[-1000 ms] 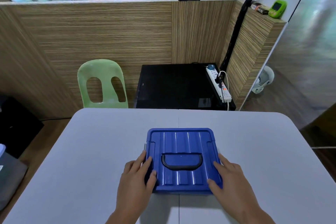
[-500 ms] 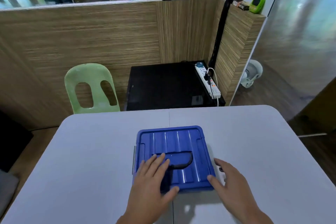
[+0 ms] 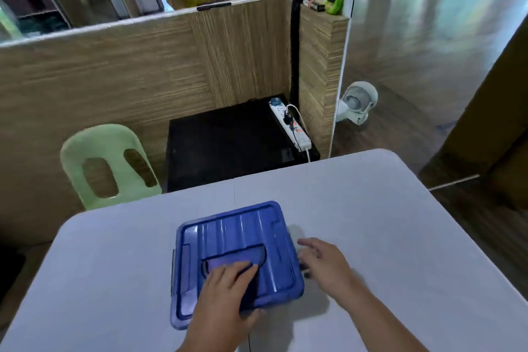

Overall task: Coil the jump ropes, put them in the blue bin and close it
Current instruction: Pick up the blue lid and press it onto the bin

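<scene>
The blue bin point(image 3: 271, 271) sits on the near part of the table point(image 3: 400, 237), right in front of the person. It is turned a little, so its far corner points off to the right. Its lid point(image 3: 234, 233) is on top and looks flat all the way round. The lid is shiny blue with long ridges running away from the person. A dark handle point(image 3: 237, 258) lies flat in a dip, and it runs from side to side.

No jump ropes can be seen. They may be inside, but the lid hides that.

The left hand point(image 3: 225, 297) lies on the near part of the lid. Its fingers are flat and reach onto the handle. It presses down and holds nothing.

The right hand point(image 3: 328, 266) is just beside the bin's right side, low over the table. Its fingers are spread out and empty. It is blurry, so I cannot tell if the fingertips touch the bin. This hand is the nearer one to the right edge. My guess is that it is going for a clip there to lock the lid. A thin grey clip point(image 3: 172, 266) shows on the left side.

The job looks nearly done.

Past the table are a green chair point(image 3: 105, 163), a black cabinet point(image 3: 228, 146) with a power strip point(image 3: 291, 128), and a wooden wall point(image 3: 114, 80).
</scene>
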`<act>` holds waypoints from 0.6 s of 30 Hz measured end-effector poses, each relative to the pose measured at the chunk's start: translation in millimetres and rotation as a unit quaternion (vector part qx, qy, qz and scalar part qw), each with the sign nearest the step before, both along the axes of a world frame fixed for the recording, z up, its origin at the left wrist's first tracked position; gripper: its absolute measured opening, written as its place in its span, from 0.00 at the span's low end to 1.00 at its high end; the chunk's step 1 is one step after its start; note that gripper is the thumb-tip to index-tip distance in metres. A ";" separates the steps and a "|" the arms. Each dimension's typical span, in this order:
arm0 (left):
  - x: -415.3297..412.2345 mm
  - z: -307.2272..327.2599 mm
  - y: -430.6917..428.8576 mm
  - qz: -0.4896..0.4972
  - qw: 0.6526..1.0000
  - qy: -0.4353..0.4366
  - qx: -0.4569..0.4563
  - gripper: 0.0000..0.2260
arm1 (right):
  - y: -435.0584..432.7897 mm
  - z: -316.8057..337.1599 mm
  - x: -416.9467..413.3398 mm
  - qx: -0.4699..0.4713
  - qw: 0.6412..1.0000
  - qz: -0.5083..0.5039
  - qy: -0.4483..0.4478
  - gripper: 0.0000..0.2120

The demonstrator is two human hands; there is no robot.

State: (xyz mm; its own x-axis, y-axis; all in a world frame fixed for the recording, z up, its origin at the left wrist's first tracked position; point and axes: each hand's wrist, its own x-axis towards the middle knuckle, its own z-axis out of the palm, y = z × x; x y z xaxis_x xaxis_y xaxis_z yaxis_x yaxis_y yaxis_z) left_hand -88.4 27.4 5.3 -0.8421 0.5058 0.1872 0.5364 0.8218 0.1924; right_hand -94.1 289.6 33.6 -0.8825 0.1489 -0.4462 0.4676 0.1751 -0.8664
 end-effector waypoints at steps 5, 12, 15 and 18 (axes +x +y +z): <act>-1.4 -0.5 -6.5 -0.014 1.000 -0.013 0.004 0.32 | -5.7 5.4 -8.1 -0.040 0.999 0.000 0.005 0.12; -1.6 4.8 -1.7 -0.033 0.999 -0.032 0.014 0.31 | -2.7 3.3 -9.7 -0.045 0.999 0.020 0.014 0.14; -1.8 6.3 0.4 -0.035 0.999 -0.040 0.012 0.31 | -2.4 4.1 -8.0 -0.043 0.999 0.026 0.019 0.15; -1.8 9.2 1.7 -0.029 0.998 -0.055 0.011 0.31 | -1.8 3.0 -8.5 -0.040 0.999 0.025 0.021 0.15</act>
